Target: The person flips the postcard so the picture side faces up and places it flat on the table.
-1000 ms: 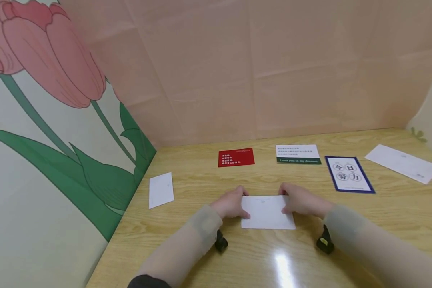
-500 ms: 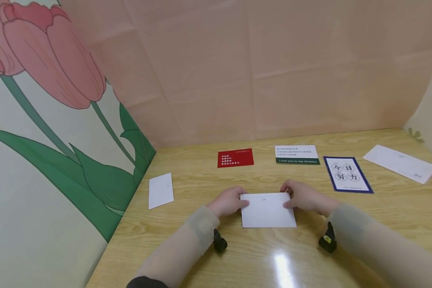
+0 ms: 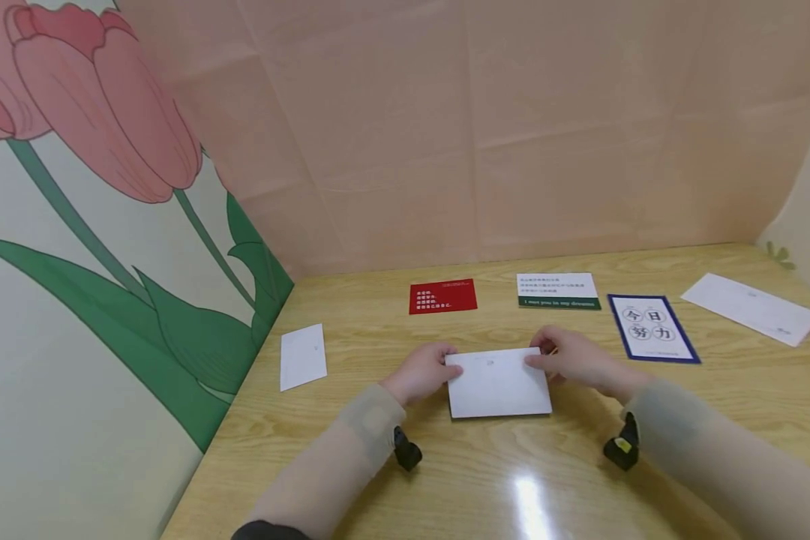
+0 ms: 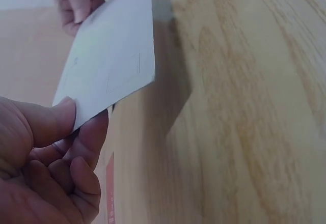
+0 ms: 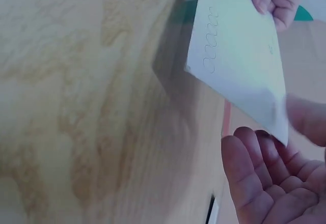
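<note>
A white postcard (image 3: 499, 386), its pale side with faint print facing up, is held between both hands above the table. My left hand (image 3: 421, 373) pinches its left edge near the far corner, thumb on top and fingers beneath. At the opposite edge, my right hand (image 3: 572, 361) grips the far right corner the same way. The left wrist view shows the card (image 4: 114, 46) tilted, with its shadow on the wood below. In the right wrist view, a row of small printed loops runs along one edge of the card (image 5: 239, 51). Its underside is hidden.
Beyond the hands lie a red card (image 3: 442, 296), a white card with a green strip (image 3: 558, 289) and a blue-bordered card (image 3: 653, 328). White cards lie at far left (image 3: 303, 357) and far right (image 3: 752, 308). A pink cloth (image 3: 472, 135) hangs behind the wooden table (image 3: 378, 322).
The postcard has come up off the table and tilted, moving slightly away from me, with both hands rising along with it. The other cards lie where they were.
</note>
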Demonstrator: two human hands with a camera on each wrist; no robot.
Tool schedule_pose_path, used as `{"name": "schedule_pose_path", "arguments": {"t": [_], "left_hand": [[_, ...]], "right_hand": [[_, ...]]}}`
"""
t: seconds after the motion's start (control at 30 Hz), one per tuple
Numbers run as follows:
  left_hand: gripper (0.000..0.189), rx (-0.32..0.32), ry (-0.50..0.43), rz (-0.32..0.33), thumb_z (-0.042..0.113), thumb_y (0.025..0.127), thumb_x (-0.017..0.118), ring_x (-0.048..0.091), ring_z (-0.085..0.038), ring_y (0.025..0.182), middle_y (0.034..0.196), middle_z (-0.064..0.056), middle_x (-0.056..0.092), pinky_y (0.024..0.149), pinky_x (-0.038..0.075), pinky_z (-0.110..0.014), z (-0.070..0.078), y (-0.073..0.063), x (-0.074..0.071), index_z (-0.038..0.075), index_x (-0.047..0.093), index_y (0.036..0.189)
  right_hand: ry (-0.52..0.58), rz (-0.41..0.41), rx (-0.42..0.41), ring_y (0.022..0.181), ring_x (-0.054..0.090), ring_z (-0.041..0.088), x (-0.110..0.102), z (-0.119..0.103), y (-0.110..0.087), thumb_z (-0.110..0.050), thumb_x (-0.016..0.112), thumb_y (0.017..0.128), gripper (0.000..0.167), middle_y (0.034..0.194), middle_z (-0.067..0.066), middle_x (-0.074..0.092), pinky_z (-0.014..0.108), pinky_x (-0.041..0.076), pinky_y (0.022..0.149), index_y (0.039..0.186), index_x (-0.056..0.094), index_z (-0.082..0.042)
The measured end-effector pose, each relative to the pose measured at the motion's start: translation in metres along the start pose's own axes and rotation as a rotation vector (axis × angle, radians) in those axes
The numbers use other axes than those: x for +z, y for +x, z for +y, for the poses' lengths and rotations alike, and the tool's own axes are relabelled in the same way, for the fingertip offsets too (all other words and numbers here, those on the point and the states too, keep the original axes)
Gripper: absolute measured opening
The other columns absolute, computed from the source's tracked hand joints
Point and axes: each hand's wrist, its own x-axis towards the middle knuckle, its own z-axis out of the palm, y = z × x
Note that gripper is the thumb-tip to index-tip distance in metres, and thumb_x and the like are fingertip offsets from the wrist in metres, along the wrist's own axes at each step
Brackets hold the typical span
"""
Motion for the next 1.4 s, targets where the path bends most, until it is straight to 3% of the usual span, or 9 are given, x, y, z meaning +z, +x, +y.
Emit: {"name": "schedule_pose_path", "arguments": {"t": [0.27,0.57,0.9,1.0,1.2,1.4], "left_hand": [[0.013,0.036,0.059,0.066,0.022,0.094,0.064,0.056,-0.016,0.081,0.092,0.004,0.062,0.068,0.047,-0.029,0.003,-0.003,-0.009,0.017,0.064,0.106],[0.015,0.162,0.147,0.162,0.025,0.095,0.062,0.052,-0.013,0.070,0.084,0.005,0.061,0.059,0.045,-0.027,0.004,-0.008,-0.012,0.019,0.064,0.108],[0.012,0.289,0.286,0.281,0.026,0.095,0.061,0.054,-0.006,0.071,0.089,0.012,0.066,0.062,0.047,-0.022,0.005,-0.011,-0.010,0.020,0.066,0.103],[0.011,0.368,0.347,0.323,0.024,0.095,0.062,0.054,-0.003,0.069,0.088,0.010,0.068,0.062,0.046,-0.020,0.005,-0.012,-0.009,0.018,0.069,0.101],[0.011,0.568,0.518,0.399,0.018,0.094,0.063,0.067,-0.005,0.084,0.095,0.005,0.073,0.075,0.051,-0.020,0.005,-0.015,-0.010,0.015,0.071,0.100],[0.016,0.787,0.841,0.496,0.019,0.092,0.065,0.068,-0.006,0.090,0.104,0.005,0.072,0.079,0.052,-0.021,0.002,-0.016,-0.008,0.017,0.069,0.108]], "right_hand": [[0.085,0.049,0.006,0.094,0.057,0.027,-0.010,-0.004,-0.004,-0.055,0.046,0.096,0.065,0.114,0.019,0.054,0.039,0.054,0.080,0.125,0.046,0.002],[0.167,0.060,0.019,0.093,0.056,0.029,-0.013,-0.001,-0.006,-0.053,0.040,0.099,0.065,0.111,0.023,0.053,0.039,0.053,0.078,0.125,0.044,0.007],[0.247,0.012,0.053,0.090,0.060,0.029,-0.014,0.004,-0.006,-0.055,0.035,0.100,0.073,0.108,0.020,0.057,0.040,0.053,0.076,0.133,0.037,0.010],[0.269,-0.014,0.075,0.090,0.062,0.029,-0.013,0.004,-0.007,-0.056,0.034,0.100,0.074,0.110,0.022,0.060,0.039,0.054,0.076,0.135,0.034,0.010],[0.368,-0.066,0.094,0.092,0.064,0.030,-0.013,0.007,-0.004,-0.057,0.033,0.100,0.079,0.115,0.025,0.061,0.042,0.054,0.080,0.141,0.026,0.010],[0.515,-0.110,0.072,0.102,0.063,0.033,-0.015,0.007,-0.003,-0.057,0.033,0.099,0.082,0.124,0.029,0.056,0.043,0.052,0.088,0.148,0.017,0.006]]}}
